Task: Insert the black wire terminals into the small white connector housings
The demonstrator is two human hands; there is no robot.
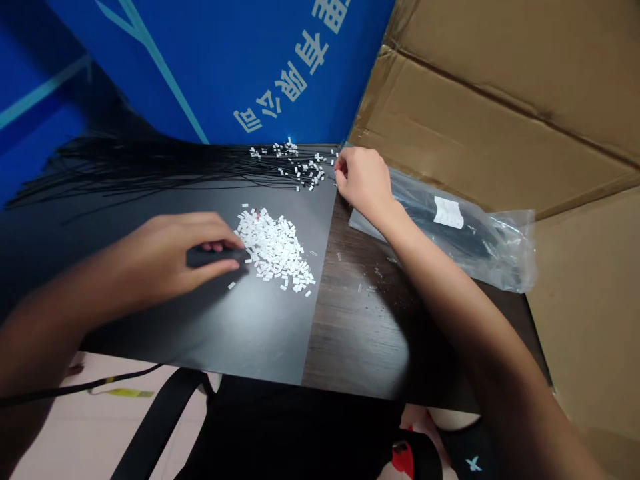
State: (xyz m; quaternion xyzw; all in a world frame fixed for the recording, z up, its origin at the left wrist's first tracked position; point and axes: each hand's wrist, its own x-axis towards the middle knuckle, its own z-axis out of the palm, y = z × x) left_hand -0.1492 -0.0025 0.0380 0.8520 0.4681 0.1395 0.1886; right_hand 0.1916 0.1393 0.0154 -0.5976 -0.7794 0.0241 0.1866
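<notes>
My left hand (185, 257) grips a short black object (215, 257) at the edge of a heap of small white rectangular pieces (273, 250). Both lie on a black mat (210, 327). At the far edge, my right hand (363, 180) has curled fingers beside the ends of many thin black wires (165, 167), which fan out to the left. Several wire ends near it carry white pieces (295, 160). Whether its fingers pinch a wire is hidden.
A clear plastic bag (465, 230) with black wires and a white label lies under my right forearm on a dark wood tabletop (360, 327). A few white pieces are scattered there. Cardboard flaps (500, 87) rise at the right, and a blue printed board (225, 67) stands behind.
</notes>
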